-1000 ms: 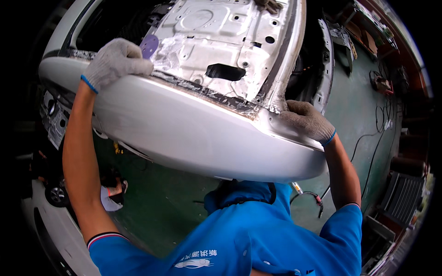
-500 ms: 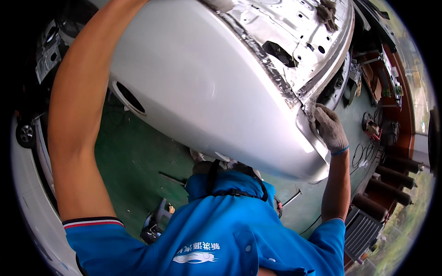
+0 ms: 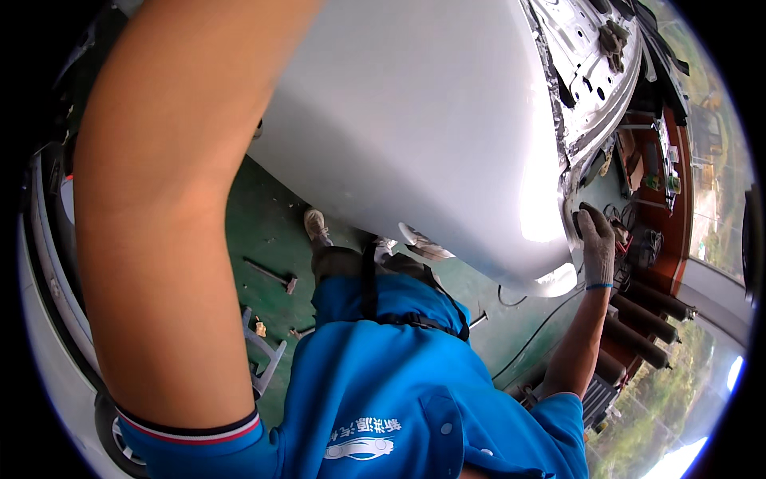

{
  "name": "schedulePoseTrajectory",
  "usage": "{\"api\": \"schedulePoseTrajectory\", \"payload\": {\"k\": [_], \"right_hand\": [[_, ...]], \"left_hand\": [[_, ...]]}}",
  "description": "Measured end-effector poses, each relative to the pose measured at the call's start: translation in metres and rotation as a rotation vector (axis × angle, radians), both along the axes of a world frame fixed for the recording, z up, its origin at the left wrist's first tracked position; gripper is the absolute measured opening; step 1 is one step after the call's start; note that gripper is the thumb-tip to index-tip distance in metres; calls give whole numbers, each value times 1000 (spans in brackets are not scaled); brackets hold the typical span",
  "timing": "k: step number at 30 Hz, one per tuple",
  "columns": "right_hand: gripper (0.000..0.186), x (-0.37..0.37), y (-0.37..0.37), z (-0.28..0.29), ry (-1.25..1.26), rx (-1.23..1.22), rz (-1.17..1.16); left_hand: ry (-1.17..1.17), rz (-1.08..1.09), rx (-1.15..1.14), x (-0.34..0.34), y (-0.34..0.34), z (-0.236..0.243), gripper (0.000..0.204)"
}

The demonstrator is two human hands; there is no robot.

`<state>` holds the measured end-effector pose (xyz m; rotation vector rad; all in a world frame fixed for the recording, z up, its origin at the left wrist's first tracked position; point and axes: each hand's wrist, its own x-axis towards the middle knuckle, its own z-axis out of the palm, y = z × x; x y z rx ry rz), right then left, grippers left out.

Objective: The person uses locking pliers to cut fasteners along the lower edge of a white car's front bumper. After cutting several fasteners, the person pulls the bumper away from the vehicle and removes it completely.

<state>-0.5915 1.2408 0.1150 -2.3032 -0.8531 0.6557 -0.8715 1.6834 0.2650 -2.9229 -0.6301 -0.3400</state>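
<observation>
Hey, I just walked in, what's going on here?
Someone in a blue shirt is at a large silver-grey car body panel. Their gloved right hand is at its right-hand edge, but its grip is unclear. The left arm reaches past the picture's top, its hand out of view. A dark bundle lies on holed metal; a hammer lies on the floor.
</observation>
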Motion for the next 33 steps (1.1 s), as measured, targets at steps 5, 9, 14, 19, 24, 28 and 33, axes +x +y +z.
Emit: {"api": "schedulePoseTrajectory", "payload": {"k": [5, 9, 14, 19, 24, 28, 33], "right_hand": [[44, 17, -48, -19, -128, 77, -122], [51, 0, -65, -17, -278, 12, -291], [56, -2, -116, -28, -405, 9, -393], [54, -10, -119, -24, -410, 27, -430], [51, 10, -108, -20, -296, 168, -240], [49, 38, -110, -28, -44, 215, -39], [56, 74, -90, -49, 152, 269, 288]], "left_hand": [[-70, 49, 8, 2, -7, -1, 56], [-17, 118, -98, -7, -10, 5, 49], [-190, -47, -117, 19, 15, -28, 60], [1, 42, -103, 25, -11, -6, 55], [-247, -130, 293, 25, -42, -4, 25], [-388, -367, 81, 61, -180, -49, 29], [-85, -214, 51, 101, -290, -91, 56]]}}
